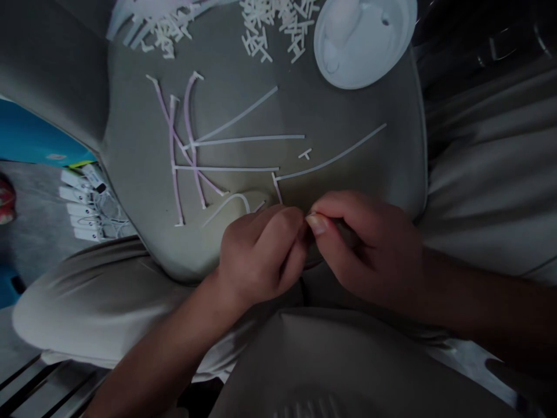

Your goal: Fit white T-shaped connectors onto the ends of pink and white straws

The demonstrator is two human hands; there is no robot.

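My left hand [263, 249] is closed, its fingers wrapped round a thin plastic tube. A pinkish stretch of that tube [278, 191] comes out above the knuckles to a small white T-connector [274, 178], from which a long clear tube [335, 164] runs to the right. My right hand [369, 244] meets the left one, thumb and forefinger pinched at something tiny that the fingers hide. Just above the hands lies a loose T-connector [306, 154]. A curved clear tube [237, 196] rests beside my left hand.
On the grey chair seat [143, 174], several joined pink and clear tubes [191, 122] lie at left. Piles of white connectors [261, 26] and a bundle of tubes [130, 23] are at the far side. A white bowl [361, 64] stands far right; white power adapters [85, 203] sit lower left.
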